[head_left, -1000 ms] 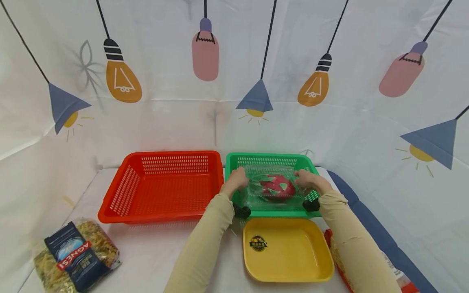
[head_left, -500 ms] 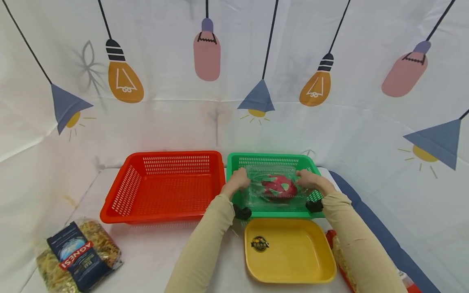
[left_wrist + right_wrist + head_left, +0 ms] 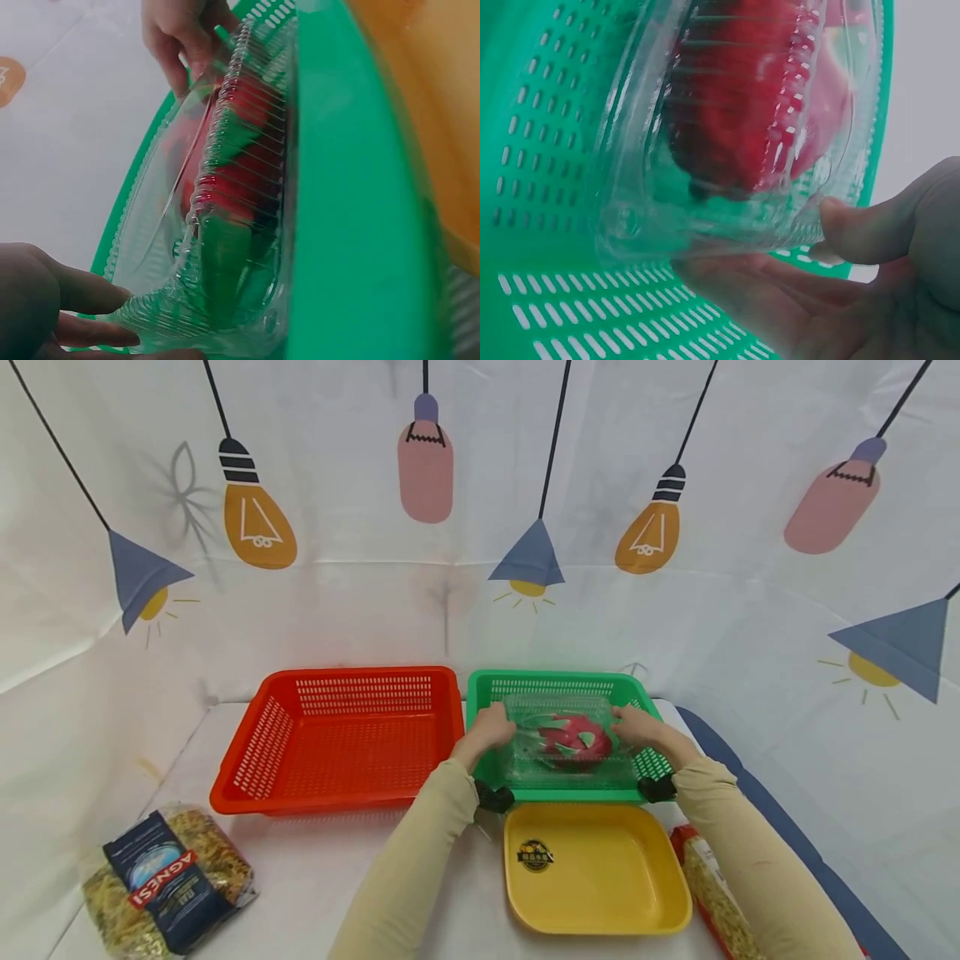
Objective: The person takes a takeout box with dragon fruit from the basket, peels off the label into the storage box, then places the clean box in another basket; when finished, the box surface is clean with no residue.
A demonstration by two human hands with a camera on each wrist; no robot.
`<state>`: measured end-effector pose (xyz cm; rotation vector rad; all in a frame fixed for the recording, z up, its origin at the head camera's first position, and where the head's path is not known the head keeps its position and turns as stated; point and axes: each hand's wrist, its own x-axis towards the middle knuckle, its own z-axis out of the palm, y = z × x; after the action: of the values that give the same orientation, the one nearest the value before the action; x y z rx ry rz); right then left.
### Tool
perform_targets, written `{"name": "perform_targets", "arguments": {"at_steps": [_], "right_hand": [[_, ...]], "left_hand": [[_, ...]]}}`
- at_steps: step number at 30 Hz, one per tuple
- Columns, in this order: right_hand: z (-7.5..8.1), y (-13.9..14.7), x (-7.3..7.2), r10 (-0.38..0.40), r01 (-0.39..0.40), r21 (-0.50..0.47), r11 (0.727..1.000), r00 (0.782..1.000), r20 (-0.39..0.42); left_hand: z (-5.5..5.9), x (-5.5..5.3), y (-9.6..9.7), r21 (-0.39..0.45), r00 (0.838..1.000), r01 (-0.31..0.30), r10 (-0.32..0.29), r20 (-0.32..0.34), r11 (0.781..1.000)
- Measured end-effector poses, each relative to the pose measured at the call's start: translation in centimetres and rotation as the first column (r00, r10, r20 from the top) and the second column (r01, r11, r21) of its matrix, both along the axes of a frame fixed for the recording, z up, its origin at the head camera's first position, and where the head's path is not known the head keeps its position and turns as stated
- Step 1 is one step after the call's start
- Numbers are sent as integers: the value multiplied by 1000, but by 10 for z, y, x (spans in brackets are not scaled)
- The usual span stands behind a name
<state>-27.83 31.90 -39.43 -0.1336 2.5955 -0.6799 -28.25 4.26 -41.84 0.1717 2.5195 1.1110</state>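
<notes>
A clear plastic clamshell box with a red and green dragon fruit inside sits within the green basket. At the box's left end, my left hand pinches its edge between thumb and fingers; the left wrist view shows the thumb and fingers at the ridged corner. My right hand holds the opposite end. There, the thumb presses the upper edge and the fingers lie beneath. The lid looks down over the fruit.
Left of the green basket stands a red basket with nothing in it. A yellow tray is in front. Packs of pasta lie at the far left, and a red-edged bag lies partly under my right forearm.
The right wrist has shifted slightly to the right, uncovering more of the red-edged bag. Both hands keep hold of the box; the head view has moved a little.
</notes>
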Motion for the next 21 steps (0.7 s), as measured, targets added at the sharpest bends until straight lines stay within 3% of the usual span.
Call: {"name": "perform_targets", "arguments": {"at_steps": [9, 21], "right_hand": [[-1, 5, 5, 1, -1, -6, 1000, 1000, -25], [-1, 5, 14, -10, 9, -51, 999, 999, -32]], "left_hand": [[0, 15, -4, 100, 999, -25, 28, -26, 995], [-4, 32, -4, 106, 996, -10, 20, -93, 994]]}}
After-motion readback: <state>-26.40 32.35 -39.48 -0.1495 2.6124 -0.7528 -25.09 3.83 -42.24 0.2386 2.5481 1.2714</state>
